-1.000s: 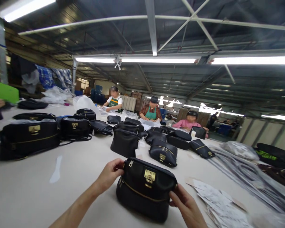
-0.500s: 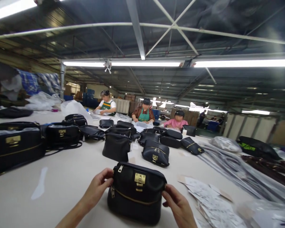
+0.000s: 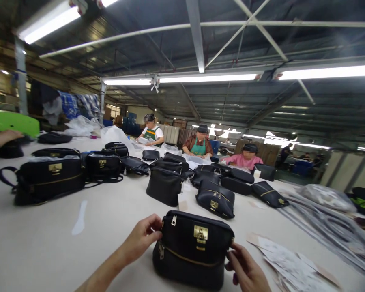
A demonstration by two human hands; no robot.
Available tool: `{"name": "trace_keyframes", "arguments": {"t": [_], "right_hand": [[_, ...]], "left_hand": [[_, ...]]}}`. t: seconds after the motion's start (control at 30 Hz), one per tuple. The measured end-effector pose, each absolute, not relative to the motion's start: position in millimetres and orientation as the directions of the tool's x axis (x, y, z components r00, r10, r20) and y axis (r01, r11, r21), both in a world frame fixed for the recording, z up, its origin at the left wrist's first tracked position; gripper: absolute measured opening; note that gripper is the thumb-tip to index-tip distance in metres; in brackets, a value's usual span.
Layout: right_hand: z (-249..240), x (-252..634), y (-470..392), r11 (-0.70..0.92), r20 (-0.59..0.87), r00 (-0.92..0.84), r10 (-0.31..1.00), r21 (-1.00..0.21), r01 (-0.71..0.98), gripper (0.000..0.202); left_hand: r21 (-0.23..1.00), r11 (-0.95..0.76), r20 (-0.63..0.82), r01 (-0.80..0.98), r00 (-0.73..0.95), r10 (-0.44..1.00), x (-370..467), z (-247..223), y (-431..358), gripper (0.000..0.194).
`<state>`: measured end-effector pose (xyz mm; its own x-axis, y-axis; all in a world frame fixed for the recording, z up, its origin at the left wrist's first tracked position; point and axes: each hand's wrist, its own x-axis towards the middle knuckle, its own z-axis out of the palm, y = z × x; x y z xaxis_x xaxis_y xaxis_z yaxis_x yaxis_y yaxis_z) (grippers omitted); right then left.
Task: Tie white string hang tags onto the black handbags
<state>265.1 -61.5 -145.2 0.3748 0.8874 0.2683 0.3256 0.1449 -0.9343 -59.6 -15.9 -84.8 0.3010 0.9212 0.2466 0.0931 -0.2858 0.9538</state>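
Observation:
A black bag (image 3: 191, 253) with a gold clasp, gold zip line and zip pulls stands upright on the pale table (image 3: 115, 227), close in front of me. My left hand (image 3: 146, 237) pinches its upper left side between thumb and fingers. At its upper right side, my right hand (image 3: 245, 265) grips the edge near a small gold fitting. Just beyond it sit a plain black bag (image 3: 164, 186) with a hanging tag and another clasped black bag (image 3: 215, 198).
More black bags (image 3: 53, 176) stand left. White papers (image 3: 287, 259) and grey straps (image 3: 325, 219) lie right. Clear plastic (image 3: 115, 138) rests farther back. Three people work across the table, one in a green apron (image 3: 199, 147). An arm (image 3: 6, 138) shows at far left.
The view has turned left, so the scene sits farther right in the frame. An arm now shows at the far left. Both hands still hold the bag.

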Motion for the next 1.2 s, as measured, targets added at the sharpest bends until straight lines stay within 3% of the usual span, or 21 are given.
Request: {"name": "trace_keyframes", "arguments": {"t": [0.2, 0.3, 0.43, 0.53, 0.63, 0.7, 0.8, 0.9, 0.97, 1.07, 1.13, 1.2], "right_hand": [[-139, 256, -66, 0.104, 0.101, 0.238, 0.966, -0.995, -0.001, 0.08], [-139, 246, -70, 0.094, 0.095, 0.103, 0.99, -0.995, 0.016, 0.075], [-137, 236, -74, 0.113, 0.116, 0.062, 0.991, -0.993, 0.046, 0.077], [-122, 234, -80, 0.083, 0.09, 0.037, 0.995, -0.982, 0.168, 0.08], [-101, 233, -88, 0.104, 0.094, -0.062, 0.994, -0.978, 0.182, 0.07], [-90, 233, -92, 0.117, 0.098, -0.184, 0.978, -0.989, 0.096, 0.065], [-83, 237, -93, 0.131, 0.113, -0.258, 0.96, -0.99, 0.055, 0.06], [-84, 247, -85, 0.122, 0.085, -0.206, 0.975, -0.977, 0.176, 0.065], [-83, 258, -80, 0.111, 0.077, -0.132, 0.988, -0.955, 0.276, 0.068], [-68, 283, -79, 0.144, 0.142, -0.031, 0.989, -0.918, 0.371, 0.059], [-50, 304, -88, 0.17, 0.204, 0.031, 0.978, -0.881, 0.442, 0.049], [-29, 327, -101, 0.163, 0.243, 0.087, 0.966, -0.838, 0.521, 0.04]], "left_hand": [[0.956, -0.268, 0.202, 0.121, 0.392, 0.897, -47, -84, -28, 0.014], [0.95, -0.28, 0.195, 0.136, 0.441, 0.876, -35, -82, -40, 0.014], [0.936, -0.318, 0.2, 0.151, 0.514, 0.834, -24, -78, -60, 0.014], [0.907, -0.403, 0.232, 0.12, 0.657, 0.717, -14, -92, -69, 0.034], [0.74, -0.673, 0.368, 0.02, 0.825, 0.429, 2, -122, -69, 0.071], [0.572, -0.819, 0.451, -0.036, 0.848, 0.278, 9, -135, -65, 0.076], [0.417, -0.906, 0.618, 0.073, 0.708, 0.342, 7, -122, -58, 0.05], [0.267, -0.893, 0.772, 0.361, 0.475, 0.422, -1, -75, -48, 0.049], [0.134, -0.878, 0.748, 0.46, 0.534, 0.394, 1, -42, -39, 0.063], [0.049, -0.884, 0.553, 0.464, 0.725, 0.411, 16, -14, -25, 0.085], [0.043, -0.888, 0.446, 0.458, 0.786, 0.427, 29, -9, -20, 0.08], [0.032, -0.87, 0.431, 0.493, 0.778, 0.457, 38, -11, -20, 0.067]]}}
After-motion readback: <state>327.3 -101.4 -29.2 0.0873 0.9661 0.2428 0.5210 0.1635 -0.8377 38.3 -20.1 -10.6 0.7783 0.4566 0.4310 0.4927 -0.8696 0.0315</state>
